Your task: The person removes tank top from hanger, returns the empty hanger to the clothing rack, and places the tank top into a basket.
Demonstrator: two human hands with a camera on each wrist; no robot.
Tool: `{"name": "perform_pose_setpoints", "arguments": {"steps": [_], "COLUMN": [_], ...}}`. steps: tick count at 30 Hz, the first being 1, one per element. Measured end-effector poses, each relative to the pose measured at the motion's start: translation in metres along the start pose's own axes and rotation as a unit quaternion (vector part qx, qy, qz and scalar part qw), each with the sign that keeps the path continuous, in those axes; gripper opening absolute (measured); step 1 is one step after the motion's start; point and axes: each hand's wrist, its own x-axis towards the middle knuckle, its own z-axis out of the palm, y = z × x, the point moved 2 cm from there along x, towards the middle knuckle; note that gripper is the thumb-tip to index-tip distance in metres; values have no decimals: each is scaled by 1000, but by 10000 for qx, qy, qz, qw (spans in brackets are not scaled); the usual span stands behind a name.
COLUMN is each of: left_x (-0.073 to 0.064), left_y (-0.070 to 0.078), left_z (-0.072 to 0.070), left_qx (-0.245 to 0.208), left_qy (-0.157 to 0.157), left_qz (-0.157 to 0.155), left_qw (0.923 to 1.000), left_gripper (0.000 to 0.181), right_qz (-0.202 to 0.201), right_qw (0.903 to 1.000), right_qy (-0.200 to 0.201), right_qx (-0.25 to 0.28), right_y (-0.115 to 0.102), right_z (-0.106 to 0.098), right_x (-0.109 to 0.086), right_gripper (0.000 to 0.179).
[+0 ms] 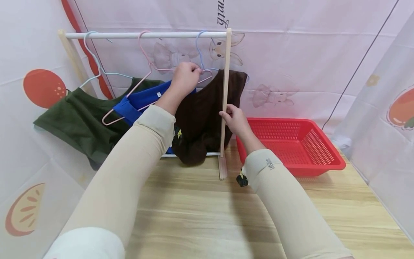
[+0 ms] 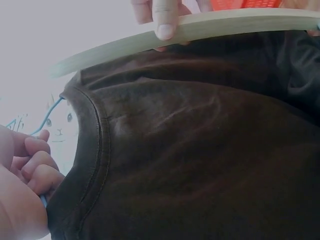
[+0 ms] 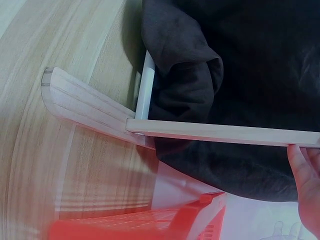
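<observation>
A brown garment hangs on a blue hanger at the right end of a clothes rack. My left hand grips that hanger at the garment's neckline, its fingers curled in the left wrist view. Lower down, my right hand pinches the rack's wooden post, thumb in front. The right wrist view shows the same post crossing the dark cloth. Left of the brown garment, a blue garment hangs on a pink hanger, partly behind my left forearm.
A dark green garment hangs from a mint hanger at the rack's left. Right of the post stands a red perforated basket on the wooden table. Printed cloth walls close off the back and sides.
</observation>
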Motion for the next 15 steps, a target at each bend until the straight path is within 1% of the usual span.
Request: {"name": "perform_pose_setpoints", "arguments": {"steps": [8,12,15], "left_x": [3,4,2], "left_y": [1,2,2], "left_z": [2,1,1], "left_qx": [-499,-615,-669], "left_qy": [-154,-232,-214], "left_qz": [-415,-486,-498], "left_qw": [9978,9966,9963], "left_gripper": [32,31,30], "right_qz": [-20,-44,-20], "right_qw": [10000,10000,10000], "right_qy": [-48,-35,-56], "right_qx": [40,59,72], "right_y": [0,-1,-1], "right_z": [-1,-1,-1], "right_x": [-1,-1,-1], "right_gripper": [39,38,38]}}
